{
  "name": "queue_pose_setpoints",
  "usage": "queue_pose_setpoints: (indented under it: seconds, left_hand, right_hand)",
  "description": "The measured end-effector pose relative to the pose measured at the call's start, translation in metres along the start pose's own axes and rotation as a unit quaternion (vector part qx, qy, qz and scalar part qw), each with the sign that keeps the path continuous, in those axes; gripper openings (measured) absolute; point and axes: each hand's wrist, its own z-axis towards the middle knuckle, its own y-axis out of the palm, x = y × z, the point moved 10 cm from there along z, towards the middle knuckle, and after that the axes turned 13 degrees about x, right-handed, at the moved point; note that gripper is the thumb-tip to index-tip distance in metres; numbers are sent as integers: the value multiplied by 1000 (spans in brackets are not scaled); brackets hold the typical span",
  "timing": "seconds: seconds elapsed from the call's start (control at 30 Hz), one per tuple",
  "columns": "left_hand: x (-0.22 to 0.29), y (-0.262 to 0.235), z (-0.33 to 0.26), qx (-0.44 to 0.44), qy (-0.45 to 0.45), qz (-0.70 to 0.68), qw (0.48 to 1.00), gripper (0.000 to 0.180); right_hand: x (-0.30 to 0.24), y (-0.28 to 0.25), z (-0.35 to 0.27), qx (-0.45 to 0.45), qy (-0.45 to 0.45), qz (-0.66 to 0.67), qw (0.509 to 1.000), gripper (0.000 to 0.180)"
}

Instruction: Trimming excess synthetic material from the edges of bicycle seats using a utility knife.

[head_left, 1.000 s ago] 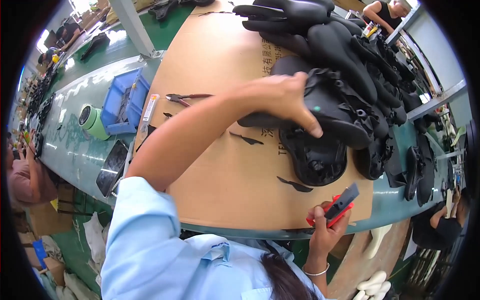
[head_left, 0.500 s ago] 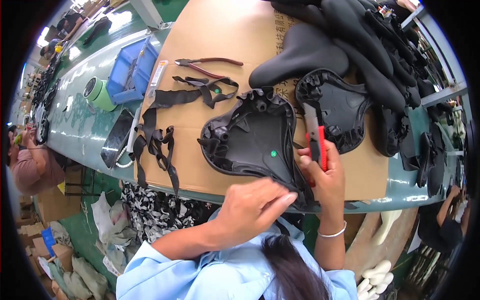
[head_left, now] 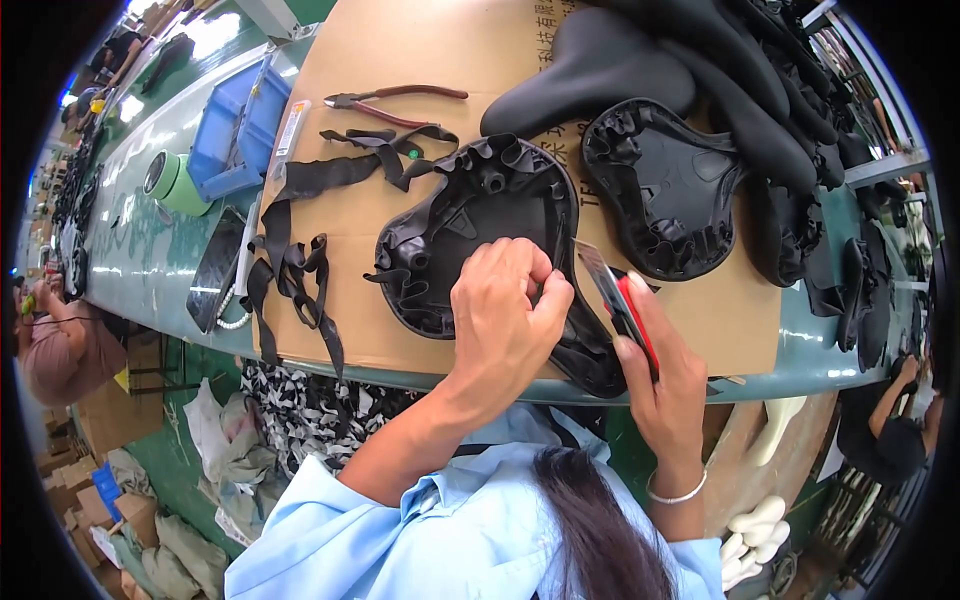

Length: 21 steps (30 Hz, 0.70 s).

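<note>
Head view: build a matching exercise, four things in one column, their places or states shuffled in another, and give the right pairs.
Column one
1. Red-and-black metal-bladed utility knife
2. Red-handled metal pliers
3. Light-green round container
4. Hollow black saddle-shaped piece

Column two
A. Beside the blue plastic bin
B. Gripped in the right hand
C. Partly covered by the left hand
D. Handles spread, on the brown cardboard sheet

Pairs: 1-B, 2-D, 3-A, 4-C

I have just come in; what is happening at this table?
A person's left hand, curled, is over an upturned black saddle; whether it grips anything is hidden. The right hand holds a red knife, blade out near the saddle's edge. Black strips and pliers lie on cardboard at left.
</note>
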Motion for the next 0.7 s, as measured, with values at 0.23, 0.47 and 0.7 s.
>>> queue_pose_setpoints:
  seconds: [0.23,0.47,0.7]
  left_hand:
    - [-3,-12,-6,33,-2,-58,998,16]
    - [-9,-8,-8,-115,-30,-254,960,14]
    - [-29,-3,-7,-111,-210,-544,805,14]
  right_hand:
    - [6,15,-6,-131,7,-76,988,56]
    - [15,-1,-19,-210,33,23,977,54]
    - [16,-24,-63,-266,281,-53,921,53]
